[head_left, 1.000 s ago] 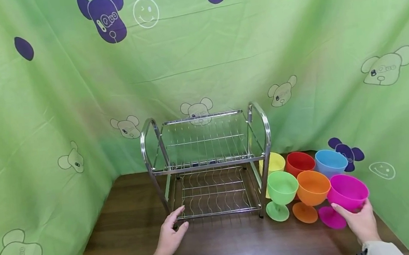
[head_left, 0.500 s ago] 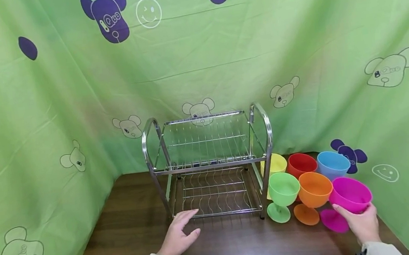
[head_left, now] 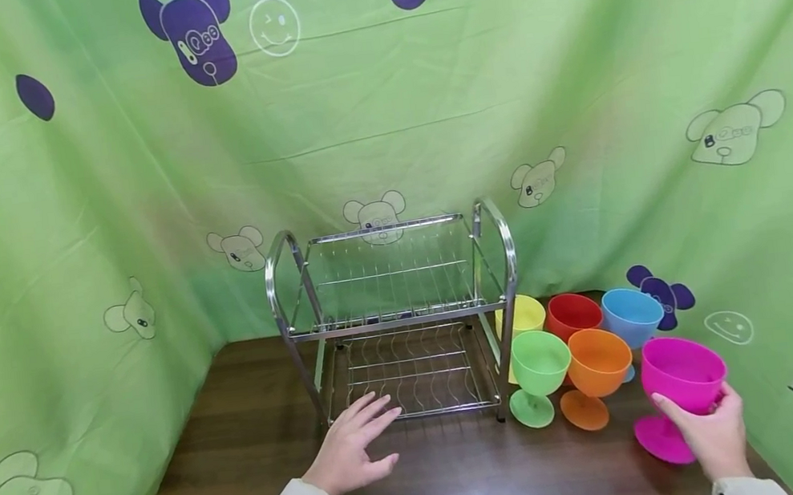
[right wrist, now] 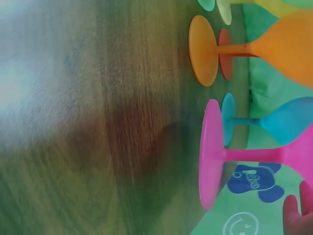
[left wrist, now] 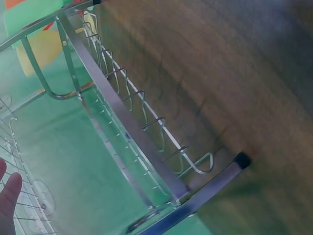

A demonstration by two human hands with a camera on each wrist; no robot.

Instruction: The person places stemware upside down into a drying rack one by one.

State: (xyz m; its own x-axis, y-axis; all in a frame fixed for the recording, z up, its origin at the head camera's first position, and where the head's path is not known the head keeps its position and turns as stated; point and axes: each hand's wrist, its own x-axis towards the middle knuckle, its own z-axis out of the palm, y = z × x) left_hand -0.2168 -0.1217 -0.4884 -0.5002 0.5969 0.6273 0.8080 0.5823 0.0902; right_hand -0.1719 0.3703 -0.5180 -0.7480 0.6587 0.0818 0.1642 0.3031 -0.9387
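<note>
My right hand [head_left: 714, 436] grips the bowl of a magenta plastic goblet [head_left: 684, 374] at the right, thumb on the near side. The goblet stands upright, its stem and round foot [right wrist: 212, 154] showing in the right wrist view. Beside it, to the left, are an orange goblet [head_left: 600, 363] and a light green goblet [head_left: 541, 363]. My left hand [head_left: 352, 450] hovers before the metal dish rack [head_left: 397, 321], fingers spread and holding nothing. Only its fingertips [left wrist: 11, 193] show in the left wrist view.
Behind the front goblets stand a yellow goblet [head_left: 528, 314], a red goblet [head_left: 574, 313] and a blue goblet [head_left: 634, 318], close to the rack's right side. A green printed cloth [head_left: 381, 104] encloses the dark wooden table [head_left: 244, 457] at the back and sides.
My right hand has drawn the magenta goblet away from the orange one, toward me, so a gap now shows. My left hand has moved right along the rack's front, its fingers spreading.
</note>
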